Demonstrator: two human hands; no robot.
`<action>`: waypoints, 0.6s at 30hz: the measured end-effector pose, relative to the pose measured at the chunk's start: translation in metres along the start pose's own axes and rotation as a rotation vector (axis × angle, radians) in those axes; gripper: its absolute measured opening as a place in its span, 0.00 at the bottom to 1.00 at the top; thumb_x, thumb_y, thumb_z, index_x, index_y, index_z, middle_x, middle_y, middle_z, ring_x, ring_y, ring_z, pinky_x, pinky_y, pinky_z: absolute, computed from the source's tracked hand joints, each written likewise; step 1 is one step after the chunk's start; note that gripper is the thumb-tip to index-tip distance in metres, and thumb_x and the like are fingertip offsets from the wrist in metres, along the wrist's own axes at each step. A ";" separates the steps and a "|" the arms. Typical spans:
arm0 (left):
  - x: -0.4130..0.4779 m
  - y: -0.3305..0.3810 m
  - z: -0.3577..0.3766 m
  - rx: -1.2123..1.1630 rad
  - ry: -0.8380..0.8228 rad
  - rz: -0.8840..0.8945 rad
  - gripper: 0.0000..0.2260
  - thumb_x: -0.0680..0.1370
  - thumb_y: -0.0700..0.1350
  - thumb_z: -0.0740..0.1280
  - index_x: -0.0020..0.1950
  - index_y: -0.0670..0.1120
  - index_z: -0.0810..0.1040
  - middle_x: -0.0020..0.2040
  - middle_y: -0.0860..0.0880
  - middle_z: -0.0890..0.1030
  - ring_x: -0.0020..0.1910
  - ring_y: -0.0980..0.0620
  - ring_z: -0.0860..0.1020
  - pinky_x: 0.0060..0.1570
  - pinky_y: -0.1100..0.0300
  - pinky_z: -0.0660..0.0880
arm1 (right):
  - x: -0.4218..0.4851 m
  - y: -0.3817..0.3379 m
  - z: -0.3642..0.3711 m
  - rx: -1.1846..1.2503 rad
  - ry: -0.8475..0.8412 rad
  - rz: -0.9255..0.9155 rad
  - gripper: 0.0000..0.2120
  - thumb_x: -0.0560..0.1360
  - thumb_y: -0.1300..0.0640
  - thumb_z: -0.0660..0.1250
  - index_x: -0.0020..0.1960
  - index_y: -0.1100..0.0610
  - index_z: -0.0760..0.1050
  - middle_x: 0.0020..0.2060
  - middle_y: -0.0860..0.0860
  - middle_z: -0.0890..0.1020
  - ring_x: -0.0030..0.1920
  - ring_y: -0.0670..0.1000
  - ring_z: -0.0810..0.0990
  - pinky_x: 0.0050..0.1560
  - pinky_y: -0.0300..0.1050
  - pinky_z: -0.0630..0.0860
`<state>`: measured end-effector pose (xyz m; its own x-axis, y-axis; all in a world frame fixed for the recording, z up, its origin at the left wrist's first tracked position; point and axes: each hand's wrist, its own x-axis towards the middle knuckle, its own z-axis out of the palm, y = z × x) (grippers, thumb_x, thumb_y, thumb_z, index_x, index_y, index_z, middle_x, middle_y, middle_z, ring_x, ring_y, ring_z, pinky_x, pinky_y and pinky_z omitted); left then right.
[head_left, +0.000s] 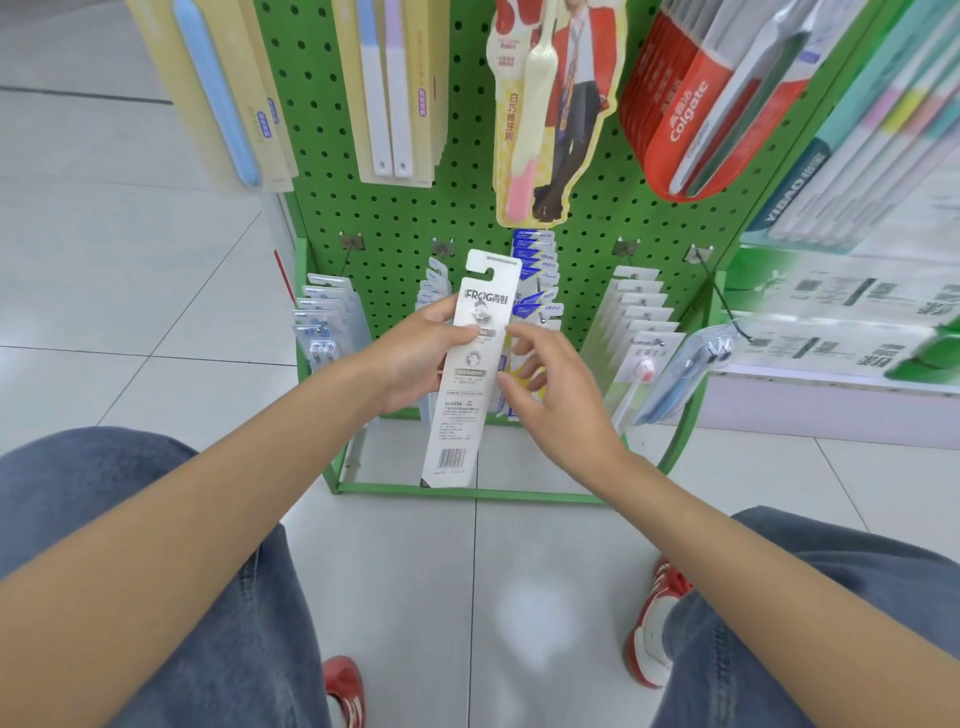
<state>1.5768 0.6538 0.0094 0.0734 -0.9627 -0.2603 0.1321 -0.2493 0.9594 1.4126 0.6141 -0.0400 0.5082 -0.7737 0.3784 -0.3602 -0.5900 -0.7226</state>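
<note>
While left hand (415, 358) grips toothbrush pack (462, 415), right hand (556, 400) loosely open beside it

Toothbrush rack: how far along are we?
Done: the bottom hooks of the green rack already carry rows of packs. In hand: the left hand grips a white FROG pack, off any hook, with the right hand open beside its edge. Left: that pack is not yet hung; it probably goes on a hook behind it.
</note>
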 end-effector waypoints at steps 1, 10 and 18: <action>0.000 -0.001 0.001 -0.017 -0.015 -0.009 0.17 0.83 0.35 0.55 0.69 0.48 0.72 0.57 0.45 0.82 0.48 0.49 0.81 0.55 0.49 0.77 | 0.001 -0.003 -0.001 -0.014 0.018 -0.011 0.22 0.76 0.58 0.68 0.69 0.51 0.70 0.51 0.46 0.73 0.44 0.47 0.74 0.49 0.46 0.76; -0.001 -0.005 0.005 -0.135 -0.098 -0.031 0.19 0.82 0.34 0.52 0.68 0.47 0.73 0.59 0.41 0.82 0.51 0.45 0.81 0.50 0.47 0.79 | 0.004 -0.005 0.002 -0.023 0.047 -0.046 0.25 0.76 0.63 0.68 0.70 0.47 0.71 0.48 0.41 0.67 0.41 0.39 0.70 0.46 0.37 0.73; -0.001 -0.009 0.007 -0.100 -0.092 0.004 0.13 0.85 0.43 0.56 0.67 0.47 0.74 0.56 0.44 0.82 0.51 0.46 0.81 0.54 0.45 0.78 | 0.003 -0.008 -0.001 0.071 0.019 -0.014 0.22 0.75 0.68 0.66 0.65 0.50 0.73 0.48 0.40 0.67 0.44 0.42 0.72 0.46 0.33 0.72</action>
<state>1.5682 0.6560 0.0022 -0.0165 -0.9704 -0.2407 0.2298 -0.2380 0.9437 1.4164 0.6164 -0.0328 0.4977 -0.7699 0.3994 -0.2964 -0.5837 -0.7559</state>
